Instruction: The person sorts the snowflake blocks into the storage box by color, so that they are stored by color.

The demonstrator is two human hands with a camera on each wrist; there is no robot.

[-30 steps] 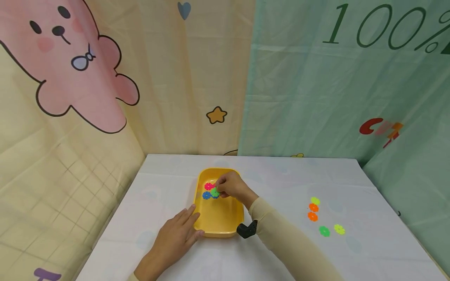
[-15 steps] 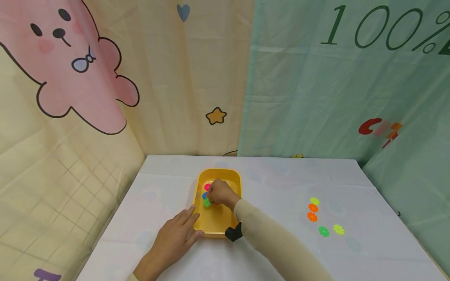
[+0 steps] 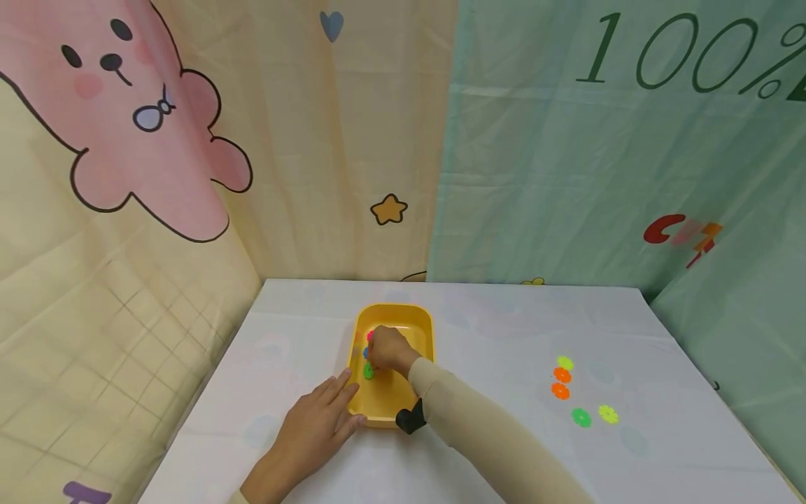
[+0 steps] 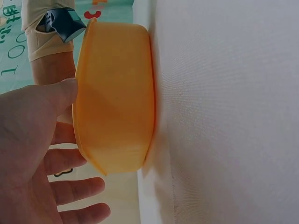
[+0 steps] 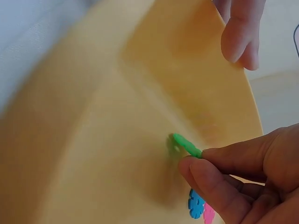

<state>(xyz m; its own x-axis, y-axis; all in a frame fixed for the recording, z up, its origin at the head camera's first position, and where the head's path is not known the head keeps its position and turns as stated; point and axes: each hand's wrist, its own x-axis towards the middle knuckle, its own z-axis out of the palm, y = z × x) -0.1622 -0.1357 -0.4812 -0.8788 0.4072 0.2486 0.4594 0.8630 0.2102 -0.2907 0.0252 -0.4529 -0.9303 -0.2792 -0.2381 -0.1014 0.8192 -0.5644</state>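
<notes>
Inside the yellow tray [image 3: 385, 406], my right hand [image 3: 389, 350] pinches a small green flower-shaped disc [image 5: 187, 144] between thumb and fingertips. The disc is tilted on edge, close over the tray floor. Beside it lie a blue flower-shaped disc [image 5: 195, 204] and a pink one [image 5: 209, 212], partly hidden by the right hand. With fingers extended, my left hand [image 3: 317, 423] rests at the tray's near left rim. In the left wrist view its thumb touches the rim, while the other fingers spread along the tray's side.
On the white table [image 3: 491, 350], to the right of the tray, lie loose discs: two orange [image 3: 562, 375], two yellow [image 3: 608, 414] and one green [image 3: 581, 418]. Printed curtains [image 3: 340, 140] stand behind and on both sides.
My right hand has moved left and toward me inside the tray, bringing the green disc down beside the left wall. It covers more of the pink and blue discs. The left hand stays put.
</notes>
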